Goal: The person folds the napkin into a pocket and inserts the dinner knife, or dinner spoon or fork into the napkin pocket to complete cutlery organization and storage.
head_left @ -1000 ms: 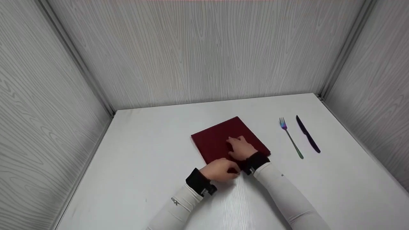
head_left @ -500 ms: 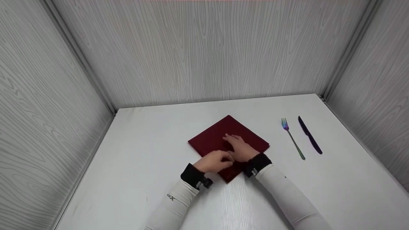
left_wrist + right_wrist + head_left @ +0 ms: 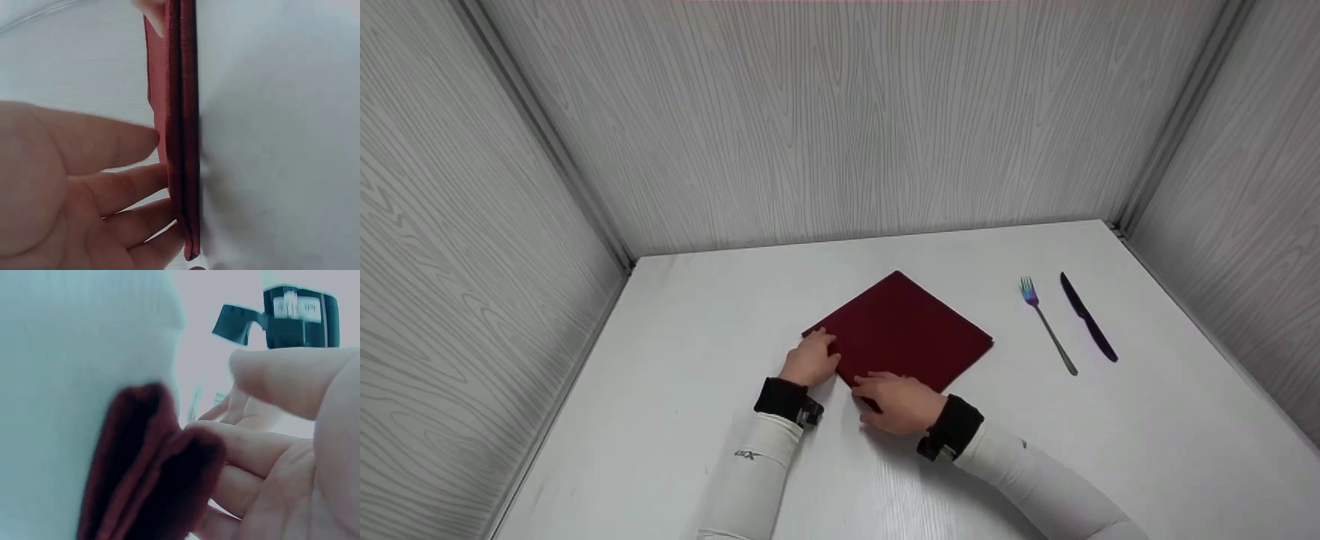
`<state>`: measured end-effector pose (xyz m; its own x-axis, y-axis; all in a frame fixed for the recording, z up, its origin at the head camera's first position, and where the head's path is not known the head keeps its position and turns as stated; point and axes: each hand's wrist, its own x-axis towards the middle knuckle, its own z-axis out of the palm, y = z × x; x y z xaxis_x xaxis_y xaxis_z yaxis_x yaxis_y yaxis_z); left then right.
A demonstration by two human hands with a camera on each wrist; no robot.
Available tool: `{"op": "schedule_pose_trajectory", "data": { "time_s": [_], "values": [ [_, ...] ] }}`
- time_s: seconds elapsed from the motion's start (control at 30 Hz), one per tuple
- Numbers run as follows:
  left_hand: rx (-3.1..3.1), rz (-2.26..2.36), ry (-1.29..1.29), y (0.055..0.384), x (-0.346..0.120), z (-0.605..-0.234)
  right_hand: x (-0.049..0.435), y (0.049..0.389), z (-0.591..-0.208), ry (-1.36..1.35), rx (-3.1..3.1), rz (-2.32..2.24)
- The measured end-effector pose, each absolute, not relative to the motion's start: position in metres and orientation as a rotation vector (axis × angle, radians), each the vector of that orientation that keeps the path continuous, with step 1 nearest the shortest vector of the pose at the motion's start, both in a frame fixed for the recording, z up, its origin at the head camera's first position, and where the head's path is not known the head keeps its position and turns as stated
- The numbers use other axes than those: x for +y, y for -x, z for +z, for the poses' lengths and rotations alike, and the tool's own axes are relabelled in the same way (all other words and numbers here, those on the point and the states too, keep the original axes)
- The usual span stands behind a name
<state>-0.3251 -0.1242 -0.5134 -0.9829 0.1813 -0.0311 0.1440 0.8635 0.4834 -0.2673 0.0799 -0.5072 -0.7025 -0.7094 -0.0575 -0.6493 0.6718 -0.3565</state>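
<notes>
Three grained walls (image 3: 840,120) enclose one white table (image 3: 697,337), with wide room between its left edge and one folded red cloth (image 3: 904,330) mid-table. Two hands touch the cloth, fingers extended, not gripping: left hand (image 3: 812,358) by its left corner, right hand (image 3: 901,403) by the near one. Toward the table's right edge lie one knife (image 3: 1084,313), one fork (image 3: 1048,324).

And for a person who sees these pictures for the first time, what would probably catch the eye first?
Most likely the dark red folded cloth, lying like a diamond near the middle of the white table, with the left hand at its left corner and the right hand at its near corner. Next, perhaps, the fork with shiny blue-purple colours and the dark knife, lying side by side to the right of the cloth.
</notes>
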Motion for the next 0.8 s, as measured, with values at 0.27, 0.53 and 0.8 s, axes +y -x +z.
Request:
{"op": "schedule_pose_trajectory", "data": {
  "time_s": [0.27, 0.53, 0.8],
  "values": [
    [2.887, 0.697, -0.251, 0.322, -0.123, -0.514, 0.098, 0.232, -0.511, 1.122, 2.721, -0.261],
    [2.856, 0.655, -0.227, 0.321, -0.125, -0.513, 0.109, 0.201, -0.511, 1.227, 2.798, -0.026],
    [2.891, 0.705, -0.152, 0.318, -0.125, -0.514, 0.111, 0.202, -0.505, 1.241, 2.802, -0.059]
  ]
}}
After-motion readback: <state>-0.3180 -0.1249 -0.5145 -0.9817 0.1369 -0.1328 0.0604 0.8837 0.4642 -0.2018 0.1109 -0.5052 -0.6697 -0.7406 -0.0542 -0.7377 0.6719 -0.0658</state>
